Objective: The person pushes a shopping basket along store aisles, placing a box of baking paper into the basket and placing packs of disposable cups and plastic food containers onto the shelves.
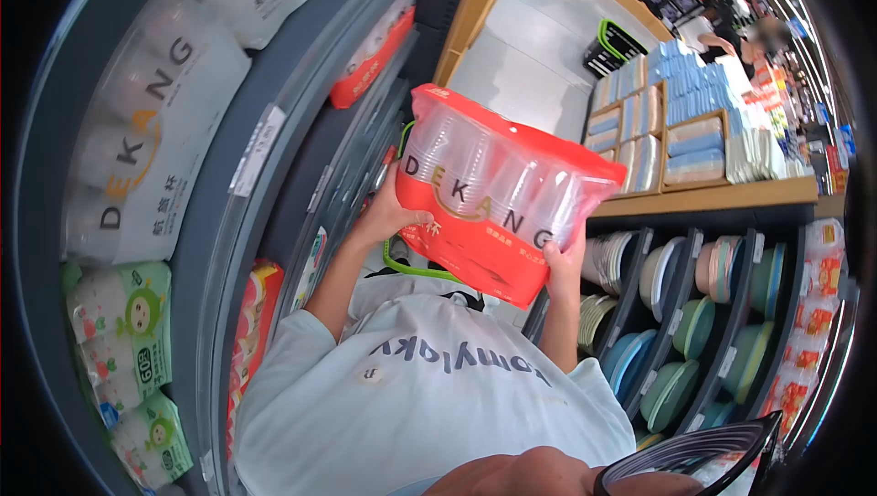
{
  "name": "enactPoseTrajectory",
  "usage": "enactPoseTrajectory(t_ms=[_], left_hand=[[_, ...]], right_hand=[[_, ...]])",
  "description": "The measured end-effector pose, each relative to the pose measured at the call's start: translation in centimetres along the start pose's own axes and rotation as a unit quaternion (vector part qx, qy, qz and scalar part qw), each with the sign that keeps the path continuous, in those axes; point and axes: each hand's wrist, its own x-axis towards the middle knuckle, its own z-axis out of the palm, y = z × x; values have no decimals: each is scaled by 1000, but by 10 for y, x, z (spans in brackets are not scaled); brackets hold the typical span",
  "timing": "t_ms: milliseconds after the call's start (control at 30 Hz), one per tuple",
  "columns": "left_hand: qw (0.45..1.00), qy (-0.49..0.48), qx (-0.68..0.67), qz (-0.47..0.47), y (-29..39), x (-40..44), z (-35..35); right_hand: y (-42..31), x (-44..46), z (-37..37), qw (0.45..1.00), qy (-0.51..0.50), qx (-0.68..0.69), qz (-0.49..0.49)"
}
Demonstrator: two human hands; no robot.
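A red and clear pack of plastic cups [498, 208], printed "DEKANG", is held up in front of my chest, slightly tilted. Clear stacked cups show through its upper part. My left hand [395, 211] grips the pack's left side, with the thumb across its front. On the lower right corner, my right hand [566, 263] is closed, thumb on the front face. The fingers behind the pack are hidden. Behind and below it, part of a green-rimmed basket [425, 271] shows near my waist.
Shelves at left carry large white DEKANG cup packs [137, 149], green-and-white packs [123, 336] and another red pack [375, 53]. On the right, a rack holds bowls and plates [671, 382] below folded towels [699, 94]. A black-and-green basket [612, 48] and a person [731, 39] are farther back.
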Motion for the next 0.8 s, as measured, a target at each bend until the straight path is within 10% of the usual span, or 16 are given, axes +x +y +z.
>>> enactPoseTrajectory(t_ms=[100,233,433,500,600,700,800], left_hand=[[991,36,130,-15,17,-17,-23],[998,-23,-49,-44,20,-38,-42],[987,154,-26,47,31,-76,-40],[838,232,399,291,40,-90,-49],[743,283,423,434,64,-105,-71],[748,456,257,407,-11,-124,-91],[831,477,265,109,-16,-155,-109]], right_hand=[[0,1,6,999,13,12,47],[6,-3,3,995,-92,17,32],[-5,16,32,986,-122,-110,13],[-10,17,41,984,-77,-160,32],[-10,17,39,988,-100,-91,72],[-6,17,37,987,-118,-67,90],[-6,18,38,982,-138,-75,101]])
